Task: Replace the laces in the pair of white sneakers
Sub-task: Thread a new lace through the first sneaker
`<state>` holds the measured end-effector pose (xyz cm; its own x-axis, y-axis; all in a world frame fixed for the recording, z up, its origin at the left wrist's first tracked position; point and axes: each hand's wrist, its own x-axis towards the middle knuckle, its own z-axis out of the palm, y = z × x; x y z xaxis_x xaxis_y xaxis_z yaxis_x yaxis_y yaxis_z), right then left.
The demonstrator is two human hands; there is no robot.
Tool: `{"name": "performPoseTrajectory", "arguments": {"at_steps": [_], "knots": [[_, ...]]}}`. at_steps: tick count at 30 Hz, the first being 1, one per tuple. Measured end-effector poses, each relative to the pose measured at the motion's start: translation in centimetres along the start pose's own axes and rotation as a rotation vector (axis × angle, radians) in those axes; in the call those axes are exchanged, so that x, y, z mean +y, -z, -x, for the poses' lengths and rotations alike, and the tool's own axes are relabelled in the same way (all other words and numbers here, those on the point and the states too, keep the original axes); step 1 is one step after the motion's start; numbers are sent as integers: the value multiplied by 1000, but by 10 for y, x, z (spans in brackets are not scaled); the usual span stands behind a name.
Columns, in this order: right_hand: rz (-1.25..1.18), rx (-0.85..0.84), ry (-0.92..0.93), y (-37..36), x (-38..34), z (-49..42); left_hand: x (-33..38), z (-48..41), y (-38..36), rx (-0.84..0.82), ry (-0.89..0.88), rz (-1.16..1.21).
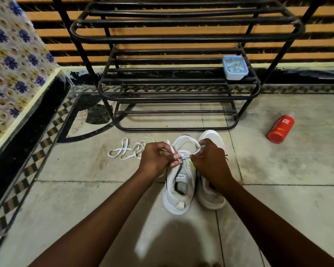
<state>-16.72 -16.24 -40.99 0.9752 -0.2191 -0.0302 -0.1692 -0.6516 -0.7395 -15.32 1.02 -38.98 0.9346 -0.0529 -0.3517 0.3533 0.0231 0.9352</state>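
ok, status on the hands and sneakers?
Left hand and right hand both pinching lace over left sneaker. Loose lace on floor beside. Nothing blocking.

- Two white sneakers stand side by side on the floor, touching or nearly so, heels near and toes pointing far.
- The left sneaker (178, 186) sits upright with its opening showing a grey insole; a label sits on its tongue and a touch of yellow-green shows on its right side.
- The right sneaker (210, 191) is partly hidden, its white toe (212, 134) poking out at the far end; dark marks show along its side.
- A white lace (185, 140) arches in a loop over the left sneaker's front, both ends drawn toward the upper eyelets.
- A second, loose white lace (124, 151) lies in flat tangled loops on the floor, just left of the sneakers.
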Motion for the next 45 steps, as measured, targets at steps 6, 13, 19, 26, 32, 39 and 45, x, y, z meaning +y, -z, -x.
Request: {"name": "performPoseTrajectory", "arguments": {"at_steps": [6, 13, 19, 26, 32, 39, 45], "knots": [[110, -46, 74, -11, -2, 13, -7, -15, -11, 73, 52, -84], [8, -147, 70, -7, -7, 11, -12, -12, -12, 144, 54, -238], [-176, -112, -7, 4, -9, -8, -16, -6, -9, 189, -13, -243], [-711, -96, -307, 4, -33, -33, -31, 8, -1, 209, -121, -189], [-701, -215, -284, -1, -45, -48, -34, 7, 4, 149, -115, -187], [6, -139, -91, 8, -33, -17, -32, -7, -2, 146, -89, -219], [218, -294, 37, 13, -30, 9, -35, -12, -9, 169, -67, -281]]}}
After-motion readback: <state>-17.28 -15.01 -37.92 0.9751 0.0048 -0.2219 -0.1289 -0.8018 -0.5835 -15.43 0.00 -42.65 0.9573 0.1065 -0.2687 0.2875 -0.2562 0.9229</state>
